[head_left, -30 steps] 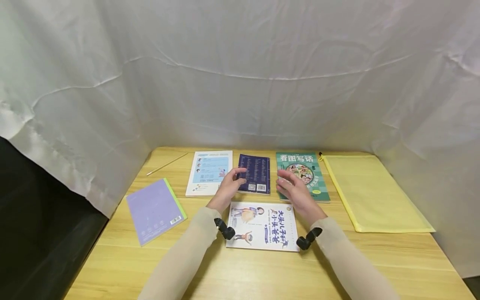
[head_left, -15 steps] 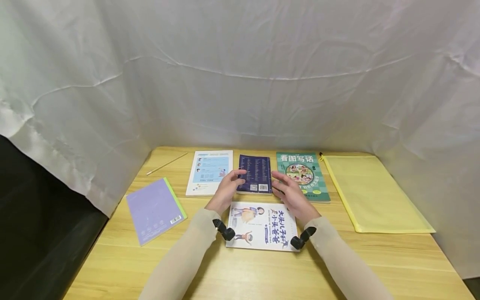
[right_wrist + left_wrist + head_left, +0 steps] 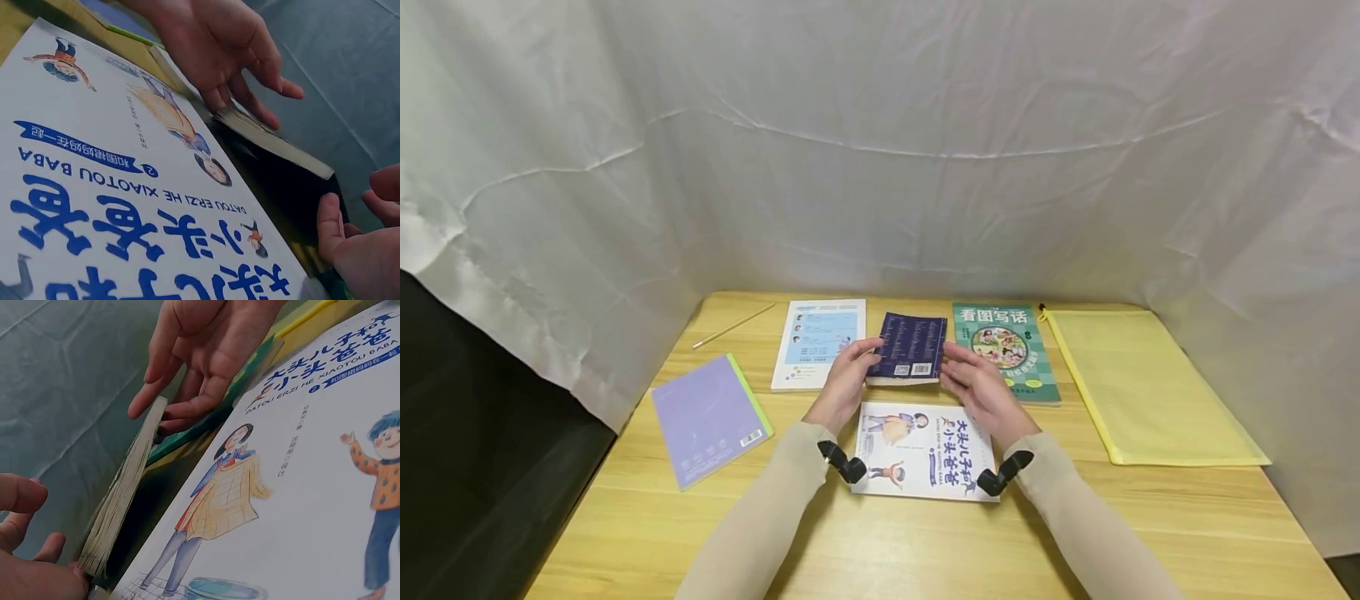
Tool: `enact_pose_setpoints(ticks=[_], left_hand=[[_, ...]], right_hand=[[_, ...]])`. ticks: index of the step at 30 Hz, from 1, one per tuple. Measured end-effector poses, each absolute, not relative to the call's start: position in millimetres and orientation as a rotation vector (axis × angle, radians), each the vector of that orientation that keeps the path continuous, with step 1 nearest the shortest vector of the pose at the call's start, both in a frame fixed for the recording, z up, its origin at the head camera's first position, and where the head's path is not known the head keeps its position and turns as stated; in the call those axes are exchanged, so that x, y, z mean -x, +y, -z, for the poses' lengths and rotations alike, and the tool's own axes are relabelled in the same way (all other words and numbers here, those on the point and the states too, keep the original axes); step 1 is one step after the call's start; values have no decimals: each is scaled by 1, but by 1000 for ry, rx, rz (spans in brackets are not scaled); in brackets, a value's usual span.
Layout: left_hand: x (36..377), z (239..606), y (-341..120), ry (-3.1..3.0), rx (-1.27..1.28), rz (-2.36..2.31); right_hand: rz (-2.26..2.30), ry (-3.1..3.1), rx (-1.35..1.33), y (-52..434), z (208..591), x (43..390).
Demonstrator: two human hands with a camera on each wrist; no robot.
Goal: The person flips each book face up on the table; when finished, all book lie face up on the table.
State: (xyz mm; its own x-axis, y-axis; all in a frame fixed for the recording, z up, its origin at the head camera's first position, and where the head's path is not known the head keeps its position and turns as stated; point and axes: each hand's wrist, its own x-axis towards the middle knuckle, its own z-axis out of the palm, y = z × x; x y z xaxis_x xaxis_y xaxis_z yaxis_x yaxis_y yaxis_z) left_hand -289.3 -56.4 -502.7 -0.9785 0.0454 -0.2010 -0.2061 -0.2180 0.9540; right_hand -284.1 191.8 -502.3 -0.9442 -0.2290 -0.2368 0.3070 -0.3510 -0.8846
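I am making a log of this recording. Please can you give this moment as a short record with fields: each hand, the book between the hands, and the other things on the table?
left hand: fingers on the left edge of the dark blue book
right hand: fingers on its right edge
dark blue book: near edge tilted up off the table, back cover up
below the hands: white picture book
left side: white-blue book, purple notebook, pencil
right side: green book, yellow pouch

The white picture book (image 3: 925, 451) at my worktop's near edge reads "大头儿子和小头爸爸", "DATOU ERZI HE XIAOTOU BABA" and "2". The green book (image 3: 1004, 350) at the far edge reads "看图写话".
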Motion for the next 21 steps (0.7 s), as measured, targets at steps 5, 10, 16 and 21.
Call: enact_pose_setpoints(ticks=[5,10,16,21], left_hand=[[283,499,-54,1835,198,-2325],[282,502,-54,1828,199,-2340],[280,507,-55,1812,180,-2366],[279,509,-54,1806,184,-2377]], right_hand=[[2316,1605,-153,187,504,284],[2317,1607,-149,184,508,280],[2339,1618,-108,185,509,277],[2440,1540,-48,185,505,276]])
